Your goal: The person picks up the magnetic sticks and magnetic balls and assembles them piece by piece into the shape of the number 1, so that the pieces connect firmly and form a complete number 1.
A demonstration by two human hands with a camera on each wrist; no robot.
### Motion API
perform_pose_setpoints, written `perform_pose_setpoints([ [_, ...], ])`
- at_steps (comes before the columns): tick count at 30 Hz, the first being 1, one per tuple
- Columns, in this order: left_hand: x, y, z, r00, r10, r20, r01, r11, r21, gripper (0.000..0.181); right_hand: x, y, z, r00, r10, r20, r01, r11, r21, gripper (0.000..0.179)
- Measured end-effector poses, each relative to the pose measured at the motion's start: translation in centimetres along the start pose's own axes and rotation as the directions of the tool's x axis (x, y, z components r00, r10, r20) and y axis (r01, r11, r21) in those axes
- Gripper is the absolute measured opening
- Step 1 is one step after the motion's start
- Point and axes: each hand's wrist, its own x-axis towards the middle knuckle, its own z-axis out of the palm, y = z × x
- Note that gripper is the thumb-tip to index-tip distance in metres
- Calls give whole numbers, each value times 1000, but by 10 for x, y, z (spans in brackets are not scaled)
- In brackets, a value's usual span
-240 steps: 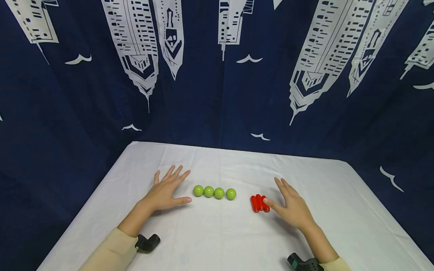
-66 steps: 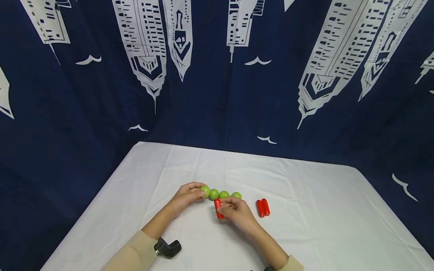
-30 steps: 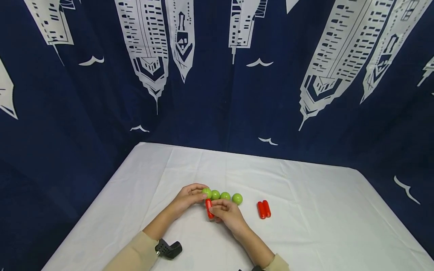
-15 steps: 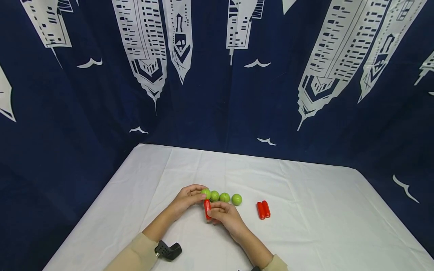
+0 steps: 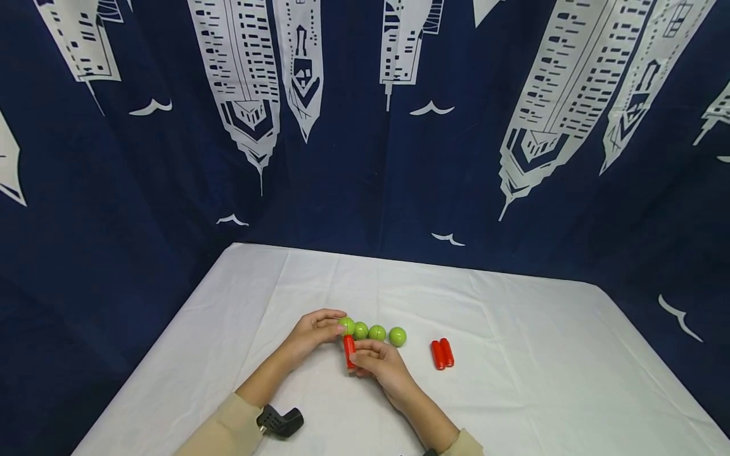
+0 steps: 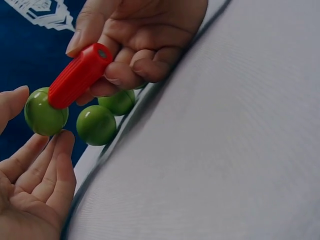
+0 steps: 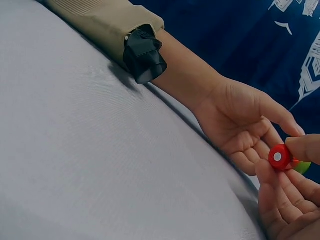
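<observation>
My left hand (image 5: 313, 330) pinches a shiny green ball (image 6: 44, 116) between thumb and fingertips at the left end of a row of green balls. My right hand (image 5: 389, 370) grips a ribbed red rod (image 6: 79, 76) between thumb and fingers. The rod's far end meets the ball in the left wrist view, while its near end shows a small round metal disc. In the right wrist view the rod (image 7: 279, 156) is seen end-on, partly covering the green ball (image 7: 303, 167).
Three more green balls lie to the right of the held one, the last green ball (image 5: 397, 336) a little apart. Two red rods (image 5: 443, 353) lie side by side farther right on the white tablecloth (image 5: 513, 380). A dark blue printed curtain (image 5: 353, 190) hangs behind.
Eight seconds ago both hands were spread and held nothing. Since then the left took the leftmost ball, and the right brought one of three rods leftward to it. Lately the hands hardly move.
</observation>
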Motion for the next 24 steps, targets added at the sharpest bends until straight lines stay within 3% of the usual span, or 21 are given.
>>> perform_pose_setpoints([
  [4, -1, 5, -1, 999, -22, -29, 22, 1000, 8, 43, 0, -1, 2, 1000, 0, -21, 1, 1000, 22, 37],
  [10, -1, 11, 2, 995, -97, 34, 97, 995, 20, 42, -1, -5, 4, 997, -42, -64, 43, 999, 13, 37],
  [13, -1, 17, 7, 981, -193, 23, 193, 981, 1, 42, -1, -8, 4, 995, -59, -83, 59, 998, 3, 37],
  [17, -5, 29, 19, 944, -330, -25, 328, 943, -58, 42, -2, -10, 4, 994, -66, -91, 67, 998, 3, 37],
  [19, -6, 34, 26, 932, -360, -34, 357, 931, -70, 40, -2, -10, 3, 994, -69, -89, 70, 998, 4, 37],
  [24, -9, 38, 37, 931, -359, -70, 355, 933, -65, 33, -2, -9, 2, 993, -80, -86, 81, 997, 10, 37],
])
